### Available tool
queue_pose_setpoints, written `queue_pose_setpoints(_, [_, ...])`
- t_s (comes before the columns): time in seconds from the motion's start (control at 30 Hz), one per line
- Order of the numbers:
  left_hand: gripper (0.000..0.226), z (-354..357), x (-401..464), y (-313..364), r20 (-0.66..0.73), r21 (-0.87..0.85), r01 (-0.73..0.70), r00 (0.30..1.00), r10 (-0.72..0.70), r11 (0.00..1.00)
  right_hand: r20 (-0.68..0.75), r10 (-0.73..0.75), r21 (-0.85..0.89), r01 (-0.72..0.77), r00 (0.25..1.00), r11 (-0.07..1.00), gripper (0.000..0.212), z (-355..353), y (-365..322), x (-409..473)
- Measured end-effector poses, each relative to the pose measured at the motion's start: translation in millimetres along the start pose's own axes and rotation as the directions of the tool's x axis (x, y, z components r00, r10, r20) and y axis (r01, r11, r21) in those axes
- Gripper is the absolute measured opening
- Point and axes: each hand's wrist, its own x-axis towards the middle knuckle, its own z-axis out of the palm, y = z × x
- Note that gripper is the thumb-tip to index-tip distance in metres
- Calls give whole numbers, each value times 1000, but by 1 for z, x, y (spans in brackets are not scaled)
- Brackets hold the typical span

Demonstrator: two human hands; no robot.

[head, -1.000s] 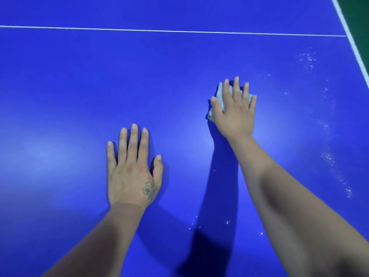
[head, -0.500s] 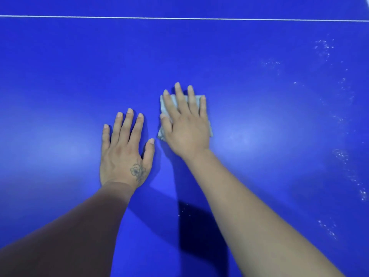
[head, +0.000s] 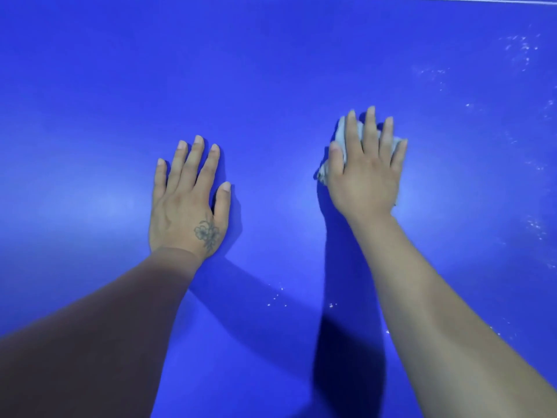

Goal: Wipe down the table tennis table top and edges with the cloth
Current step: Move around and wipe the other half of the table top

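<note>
The right hand presses the cloth flat with straight fingers, the left hand lies open-palmed beside it, on the blue table with white specks beyond.

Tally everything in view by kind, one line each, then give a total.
Hands: 2, left hand flat on the table, right hand pressing the cloth
Cloths: 1, pale cloth under the right hand
Tables: 1, blue table top
Total: 4
</note>
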Motion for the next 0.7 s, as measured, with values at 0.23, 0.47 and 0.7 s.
queue_pose_setpoints(0.23, [60, 0, 0, 0, -32, -10, -17, 999, 16, 1000, -1, -117, 10, 117, 993, 993, 61, 11, -95, 19])
queue_pose_setpoints(0.47, [59, 2, 0, 1, -58, -8, -21, 998, 21, 1000, 0, -295, 50, 294, 956, 954, 59, 19, -108, -73])
queue_pose_setpoints(0.7, [60, 2, -2, 1, -42, -37, -23, 999, 22, 999, 54, -339, -33, 341, 939, 940, 58, 1, -13, -113])
